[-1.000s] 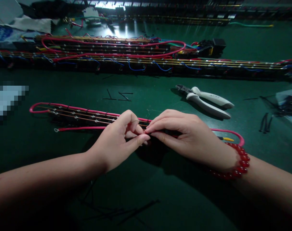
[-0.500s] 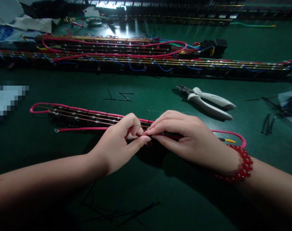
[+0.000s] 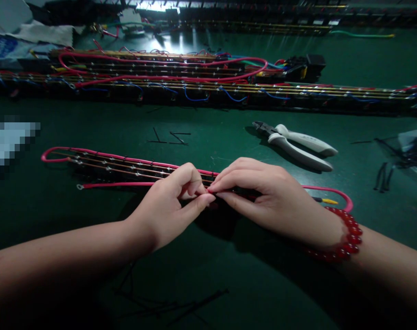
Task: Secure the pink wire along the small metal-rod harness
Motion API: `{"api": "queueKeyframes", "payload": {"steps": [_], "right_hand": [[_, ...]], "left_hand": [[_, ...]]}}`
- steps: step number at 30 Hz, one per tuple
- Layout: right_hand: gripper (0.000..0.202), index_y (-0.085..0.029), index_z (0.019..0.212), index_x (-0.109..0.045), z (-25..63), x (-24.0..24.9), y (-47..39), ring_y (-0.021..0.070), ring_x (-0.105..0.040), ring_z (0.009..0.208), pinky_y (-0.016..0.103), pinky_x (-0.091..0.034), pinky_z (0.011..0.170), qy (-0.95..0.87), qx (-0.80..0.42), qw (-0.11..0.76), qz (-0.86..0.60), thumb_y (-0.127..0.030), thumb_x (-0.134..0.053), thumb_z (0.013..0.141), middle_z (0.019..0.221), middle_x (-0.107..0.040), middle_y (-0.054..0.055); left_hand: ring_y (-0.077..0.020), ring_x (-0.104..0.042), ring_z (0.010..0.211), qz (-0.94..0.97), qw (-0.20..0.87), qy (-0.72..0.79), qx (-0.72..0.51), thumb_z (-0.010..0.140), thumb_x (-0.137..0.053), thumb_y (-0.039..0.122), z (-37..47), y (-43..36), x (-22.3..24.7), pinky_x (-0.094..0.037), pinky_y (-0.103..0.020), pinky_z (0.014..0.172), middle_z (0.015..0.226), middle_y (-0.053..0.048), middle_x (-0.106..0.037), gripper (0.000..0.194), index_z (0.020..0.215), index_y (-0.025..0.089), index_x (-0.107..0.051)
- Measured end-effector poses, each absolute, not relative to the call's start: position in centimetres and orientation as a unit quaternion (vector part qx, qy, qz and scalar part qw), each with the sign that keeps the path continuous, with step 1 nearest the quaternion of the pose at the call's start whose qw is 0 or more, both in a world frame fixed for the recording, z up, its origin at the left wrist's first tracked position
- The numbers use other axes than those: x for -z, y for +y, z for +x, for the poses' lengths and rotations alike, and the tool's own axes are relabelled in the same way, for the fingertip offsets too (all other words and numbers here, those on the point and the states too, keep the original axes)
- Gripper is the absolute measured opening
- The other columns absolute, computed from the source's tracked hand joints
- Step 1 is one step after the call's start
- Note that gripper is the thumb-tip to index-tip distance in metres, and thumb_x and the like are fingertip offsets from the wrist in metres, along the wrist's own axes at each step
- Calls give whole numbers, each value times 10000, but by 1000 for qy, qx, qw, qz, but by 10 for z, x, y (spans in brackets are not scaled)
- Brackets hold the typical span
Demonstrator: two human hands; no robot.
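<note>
A long black assembly [image 3: 107, 166] with copper-coloured strips and silver joints lies across the middle of the green table. A red cable [image 3: 126, 159] runs along its back edge, loops at both ends and returns along the front, ending at the left in a ring lug [image 3: 79, 186]. My left hand [image 3: 179, 197] and my right hand [image 3: 260, 190] meet at the assembly's front edge. Both are closed, thumbs and fingertips pinching the front run of red cable side by side. Anything smaller between the fingertips is hidden. Black ties show along the back run.
White-handled cutting pliers [image 3: 294, 144] lie behind my right hand. Loose black cable ties [image 3: 170, 137] are scattered behind the assembly, others [image 3: 174, 305] in front. A bag of ties [image 3: 414, 151] sits at right. Longer wired assemblies [image 3: 208, 87] span the back.
</note>
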State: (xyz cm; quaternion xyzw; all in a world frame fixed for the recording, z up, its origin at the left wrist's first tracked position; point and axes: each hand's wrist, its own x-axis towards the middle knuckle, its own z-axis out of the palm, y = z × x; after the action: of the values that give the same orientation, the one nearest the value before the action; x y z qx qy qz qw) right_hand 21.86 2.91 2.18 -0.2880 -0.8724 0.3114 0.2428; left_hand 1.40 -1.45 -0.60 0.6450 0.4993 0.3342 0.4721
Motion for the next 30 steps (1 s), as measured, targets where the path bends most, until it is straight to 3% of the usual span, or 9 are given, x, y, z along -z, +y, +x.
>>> {"api": "queueKeyframes", "payload": {"steps": [11,18,30], "right_hand": [[126,-181,951,-704,218,-22,30,146,-632,885,270,-506,783,-880,-301,229,-288,-145,-595,899,931,-704,39],[141,-175,948,-680,218,-22,30,156,-621,886,290,-502,797,-888,-290,216,-284,-137,-548,915,949,-689,56],[158,-172,951,-706,218,-22,29,155,-619,879,283,-503,774,-885,-287,234,-281,-134,-559,909,941,-692,55]], "left_hand": [[-117,-545,698,649,469,495,-337,884,-603,208,14,-14,6,-451,-266,619,722,62,-431,329,729,228,-312],[-111,-618,750,651,489,467,-345,895,-607,192,13,-14,6,-468,-249,629,759,62,-450,311,746,223,-336],[-119,-544,728,694,438,469,-326,894,-602,208,8,-13,9,-436,-261,623,777,36,-491,239,784,223,-390]]}}
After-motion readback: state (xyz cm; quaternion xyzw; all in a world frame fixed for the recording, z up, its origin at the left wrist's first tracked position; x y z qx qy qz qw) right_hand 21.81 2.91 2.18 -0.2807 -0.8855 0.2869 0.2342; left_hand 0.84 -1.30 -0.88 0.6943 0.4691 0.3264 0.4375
